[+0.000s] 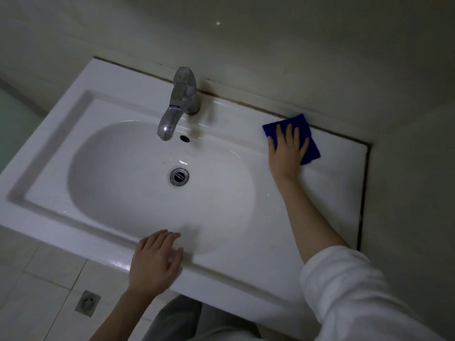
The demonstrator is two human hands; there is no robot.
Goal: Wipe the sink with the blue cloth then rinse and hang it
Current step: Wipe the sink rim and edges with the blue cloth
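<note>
Right grip: my right grip (286,153) lies flat, fingers straight and spread, pressing down on the cloth without curling round it.
Cloth: the blue cloth (310,146) is a folded pad on the rear right ledge of the sink (320,205). It sits directly under that grip, with its far corner just beside the wall (295,57).
Long axis: the pad is nearly square. Its slightly longer side seems to run from the wall toward me, in line with my forearm.
Left grip: my left grip (155,262) rests on the front rim with relaxed fingers and holds nothing. It is well apart from the cloth, so the right is the nearer.
Direction of work: the basin and most of the ledge lie to the left of the cloth, so I judge the next stroke goes that way.
Obstacle: the tap (179,102) stands on the rear ledge in that path, its spout overhanging the basin above the drain (179,176).
Stage: I judge this to be the wiping step, with rinsing and hanging not yet done. No hook is in view.
</note>
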